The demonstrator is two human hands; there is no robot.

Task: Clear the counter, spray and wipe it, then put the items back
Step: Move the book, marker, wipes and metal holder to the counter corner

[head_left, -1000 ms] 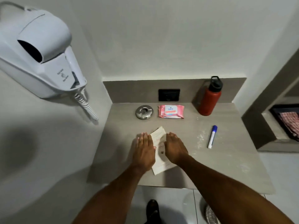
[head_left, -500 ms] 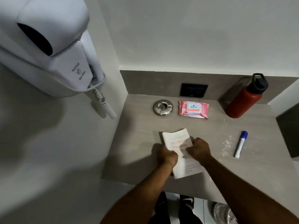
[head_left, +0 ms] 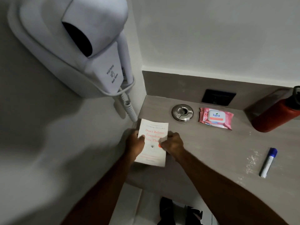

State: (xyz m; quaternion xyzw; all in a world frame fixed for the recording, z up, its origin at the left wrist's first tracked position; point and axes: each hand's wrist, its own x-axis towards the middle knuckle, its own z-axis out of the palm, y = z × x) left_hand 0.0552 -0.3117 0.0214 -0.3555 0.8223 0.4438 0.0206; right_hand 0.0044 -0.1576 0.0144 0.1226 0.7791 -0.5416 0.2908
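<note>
A white paperback book [head_left: 154,127] with red title lettering is lifted over the left end of the grey counter [head_left: 211,151]. My left hand [head_left: 135,143] grips its left edge and my right hand [head_left: 172,142] grips its right edge. Further back on the counter lie a round steel ashtray [head_left: 182,112] and a pink wet-wipes pack [head_left: 215,117]. A red bottle [head_left: 274,117] with a black cap stands at the far right, partly cut off. A blue-capped white marker [head_left: 267,164] lies on the right beside some white powdery specks [head_left: 250,161].
A white wall-mounted hair dryer [head_left: 78,46] with a coiled cord [head_left: 129,109] hangs on the left wall, close above the counter's left end. A black socket plate [head_left: 218,97] is set in the backsplash. Tiled floor and my feet [head_left: 178,211] show below the counter edge.
Both hands went from lying flat on the book to gripping its edges. The book has come up off the counter and moved left, toward the wall. The view has swung left.
</note>
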